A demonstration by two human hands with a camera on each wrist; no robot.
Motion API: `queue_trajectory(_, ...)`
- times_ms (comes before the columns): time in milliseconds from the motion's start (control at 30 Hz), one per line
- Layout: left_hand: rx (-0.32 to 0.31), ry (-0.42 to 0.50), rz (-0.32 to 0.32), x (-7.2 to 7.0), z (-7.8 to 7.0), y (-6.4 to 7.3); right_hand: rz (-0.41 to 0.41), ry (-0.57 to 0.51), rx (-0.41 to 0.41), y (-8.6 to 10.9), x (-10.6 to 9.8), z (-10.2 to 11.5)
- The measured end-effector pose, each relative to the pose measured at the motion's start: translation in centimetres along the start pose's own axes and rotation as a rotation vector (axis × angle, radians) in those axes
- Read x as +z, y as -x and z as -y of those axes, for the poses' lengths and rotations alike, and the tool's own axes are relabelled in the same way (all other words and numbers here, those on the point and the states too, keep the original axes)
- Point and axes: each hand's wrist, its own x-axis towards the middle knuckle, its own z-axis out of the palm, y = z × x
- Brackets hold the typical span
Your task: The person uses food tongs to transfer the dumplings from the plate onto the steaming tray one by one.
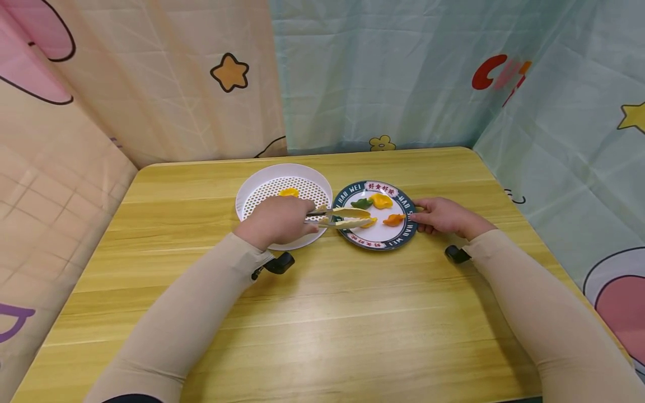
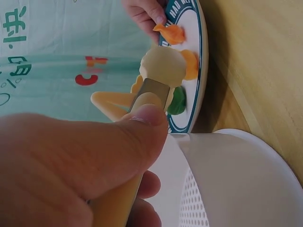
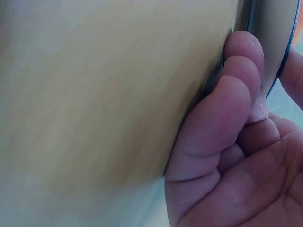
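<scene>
Over the basket [image 1: 252, 182], the left hand [image 1: 280, 220] grips tongs [image 1: 351, 212] that extend beyond its curled fingers above the plate [image 1: 398, 238]; the right hand [image 1: 444, 216] pinches that plate's rim, thumb on top, fingers beneath.

Cartoon-printed curtains [image 1: 353, 84] hang behind a wooden table [image 1: 353, 319].

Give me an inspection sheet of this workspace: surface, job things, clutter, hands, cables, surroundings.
Surface: wood-grain table.
Job things: dark-rimmed plate bearing a green piece, an orange piece and yellow pieces; white perforated basket, one yellow lump visible inside; tongs over the plate, grip on any piece unclear.
Clutter: nothing seen.
Hands: left hand holds the tongs; right hand grips the plate's rim.
Cables: nothing seen.
Surroundings: printed curtains behind and at both sides.
</scene>
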Motion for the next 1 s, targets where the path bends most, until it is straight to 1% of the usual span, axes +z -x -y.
queue_trajectory(233,0.001,-0.005,-0.027,0.6,0.1,0.1,0.004,-0.006,-0.003,0.0,0.0,0.0)
queue_trajectory(333,0.005,-0.014,-0.04,0.8,0.2,0.1,0.005,-0.005,-0.016,0.1,0.0,-0.1)
queue_trajectory(467,0.011,-0.018,-0.05,1.0,0.2,0.0,0.003,0.001,-0.028,0.2,0.0,0.0)
queue_trajectory(600,0.012,-0.007,-0.056,1.0,0.3,0.1,0.004,-0.003,-0.021,0.2,0.0,0.0)
queue_trajectory(700,0.011,0.003,-0.068,0.8,0.5,0.3,0.001,-0.006,-0.011,0.2,0.1,0.0)
queue_trajectory(833,0.004,0.028,-0.091,0.3,0.9,0.8,-0.001,-0.006,-0.004,0.2,0.2,0.0)
queue_trajectory(1000,-0.01,0.077,-0.149,-0.6,1.8,1.8,0.003,-0.013,-0.012,0.2,0.2,0.0)
